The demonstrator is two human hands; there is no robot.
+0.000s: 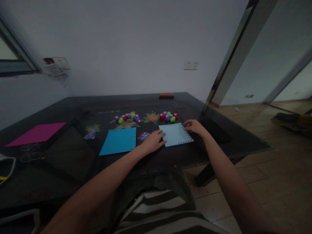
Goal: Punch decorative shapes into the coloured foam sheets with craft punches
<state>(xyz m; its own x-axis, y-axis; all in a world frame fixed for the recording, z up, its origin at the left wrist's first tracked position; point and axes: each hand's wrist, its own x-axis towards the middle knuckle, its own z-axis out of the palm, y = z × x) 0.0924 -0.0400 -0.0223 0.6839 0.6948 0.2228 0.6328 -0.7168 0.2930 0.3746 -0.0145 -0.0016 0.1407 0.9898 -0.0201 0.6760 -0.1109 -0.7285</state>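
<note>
Both hands (153, 141) on pale-blue sheet (176, 135)

pretty dim shot overall, kinda grainy and flat. most of the light comes in from the doorway on the right, brightening the floor tiles (255, 152). the dark table (60, 162) swallows detail. wide-angle warping bends the edges, and the left side is smeared.

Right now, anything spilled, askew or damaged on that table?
Two small piles of confetti-like bits lie loose on the table: one left of the blue sheet, one by the left hand. Nothing looks damaged.
</note>
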